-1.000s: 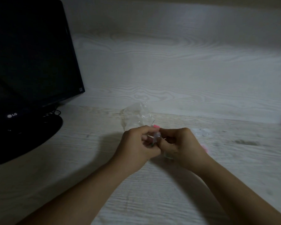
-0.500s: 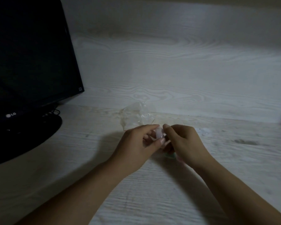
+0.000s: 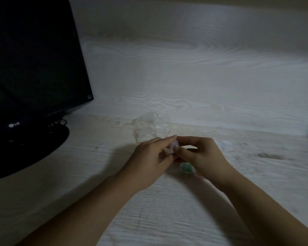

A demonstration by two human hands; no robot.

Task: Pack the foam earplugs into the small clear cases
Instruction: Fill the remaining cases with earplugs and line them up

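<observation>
Pale wood-grain desk (image 3: 167, 210), dimly lit: above it the left hand (image 3: 149, 157) and right hand (image 3: 201, 153) meet, fingertips pinching a small clear plastic case (image 3: 174, 144), faintly pinkish, perhaps from an earplug inside. Just below the right hand lies a blurred green foam earplug (image 3: 185, 168).

Counts of what is visible on a pale wood-grain desk, seen from above in dim light.

Two hands: the left hand (image 3: 150, 157) and the right hand (image 3: 201, 153), meeting near the middle of the desk (image 3: 78, 183). One small clear case (image 3: 173, 145), pinched between them. One green case (image 3: 186, 169) on the desk under the right hand. One crumpled clear plastic bag (image 3: 150, 126) near the desk's far edge. One black monitor (image 3: 34, 68) at the far left corner. One blurred clear item (image 3: 225, 144) right of the hands; whether it is a case cannot be told.
</observation>
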